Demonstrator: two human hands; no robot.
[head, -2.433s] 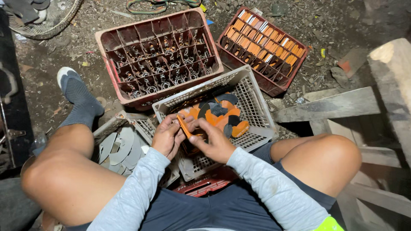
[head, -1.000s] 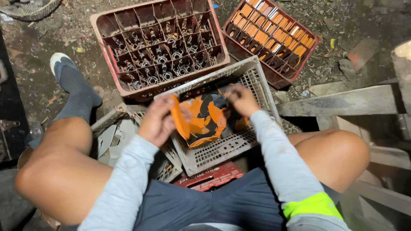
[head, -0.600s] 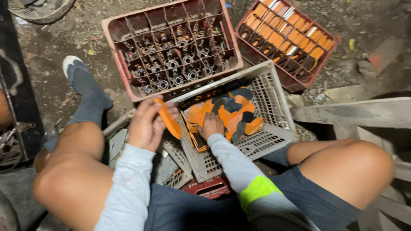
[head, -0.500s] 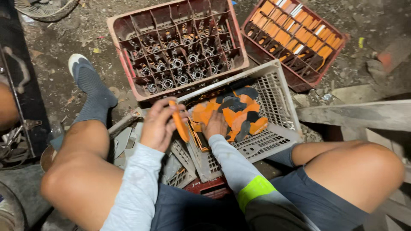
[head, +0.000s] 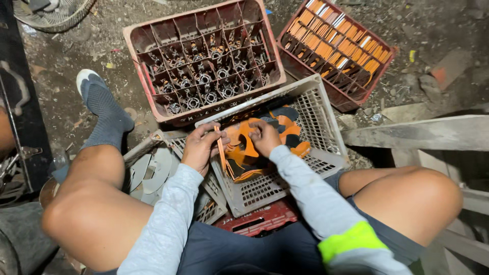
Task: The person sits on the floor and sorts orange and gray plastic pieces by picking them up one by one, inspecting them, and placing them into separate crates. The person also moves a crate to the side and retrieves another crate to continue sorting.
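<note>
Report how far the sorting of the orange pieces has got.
Done: the far red crate has most slots filled with orange pieces. In hand: the left hand holds one orange strip; the right hand is in the grey basket. Left: the pile of orange pieces there.

dirt floor [head: 76, 56] carries it all. a red divided crate [head: 204, 56] sits at centre, a second red crate [head: 336, 51] of orange pieces just beside it on the right. a grey basket [head: 310, 127] leans against the first crate, over a small red crate [head: 260, 224]. wood planks [head: 417, 132] lie right.
</note>
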